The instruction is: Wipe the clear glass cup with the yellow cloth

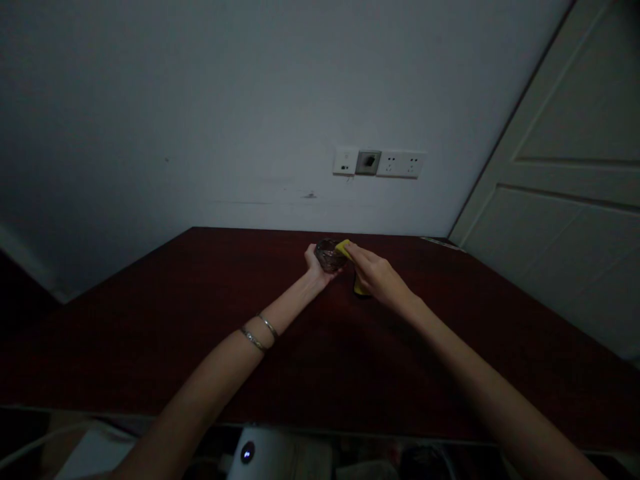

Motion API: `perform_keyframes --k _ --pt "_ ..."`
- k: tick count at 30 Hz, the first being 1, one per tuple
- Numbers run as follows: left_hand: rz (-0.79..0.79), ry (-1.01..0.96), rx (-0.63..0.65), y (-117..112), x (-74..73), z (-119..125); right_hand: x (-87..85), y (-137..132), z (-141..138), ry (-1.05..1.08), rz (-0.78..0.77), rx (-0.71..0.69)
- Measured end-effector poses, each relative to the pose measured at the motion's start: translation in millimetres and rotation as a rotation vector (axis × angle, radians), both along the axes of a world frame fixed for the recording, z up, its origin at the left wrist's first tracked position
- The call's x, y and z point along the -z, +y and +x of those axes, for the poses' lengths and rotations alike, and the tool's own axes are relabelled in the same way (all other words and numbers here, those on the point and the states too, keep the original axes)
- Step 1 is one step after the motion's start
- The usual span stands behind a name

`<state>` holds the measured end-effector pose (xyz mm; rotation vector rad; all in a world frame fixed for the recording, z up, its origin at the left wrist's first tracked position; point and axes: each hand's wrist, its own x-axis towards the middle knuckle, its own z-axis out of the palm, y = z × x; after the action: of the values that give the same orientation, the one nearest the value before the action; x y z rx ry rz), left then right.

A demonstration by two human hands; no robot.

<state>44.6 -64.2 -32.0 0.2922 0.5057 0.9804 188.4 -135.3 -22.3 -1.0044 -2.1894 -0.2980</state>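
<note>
Near the far side of the dark red tabletop [210,320], my left hand [316,268] cups a small brownish, see-through glass bowl [329,259] from its left and underside. My right hand [375,272] grips a yellow cloth [344,247] with a dark edge. One part of the cloth touches the bowl's right rim, and another part hangs below my right hand. The fingertips of my right hand are partly hidden by the cloth and the hand itself. Two metal bangles [261,332] circle my left forearm.
A row of wall sockets [379,163] sits on the pale wall behind the table. At right stands a panelled white door [565,187]. Below the table's front edge are a white device with a lit display [249,452] and a pale cable [43,440].
</note>
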Motion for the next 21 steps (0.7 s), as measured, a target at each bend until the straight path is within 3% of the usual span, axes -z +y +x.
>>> perform_keyframes --k 4,8,10,17,21 --pt "0.031 0.043 -0.101 3 -5.3 -9 -3.8 0 4 0.013 0.003 0.017" --pt "0.068 0.041 -0.113 5 -16.4 -21 -1.9 17 21 0.091 -0.005 0.184" --pt "0.080 0.032 -0.121 6 -21.1 -26 6.5 26 23 0.020 -0.056 0.231" --pt "0.087 0.023 -0.078 14 -22.3 -35 52.1 25 -21 -0.169 -0.185 0.093" --pt "0.084 0.024 -0.052 15 -18.6 -33 61.0 17 -38 -0.159 -0.247 0.004"
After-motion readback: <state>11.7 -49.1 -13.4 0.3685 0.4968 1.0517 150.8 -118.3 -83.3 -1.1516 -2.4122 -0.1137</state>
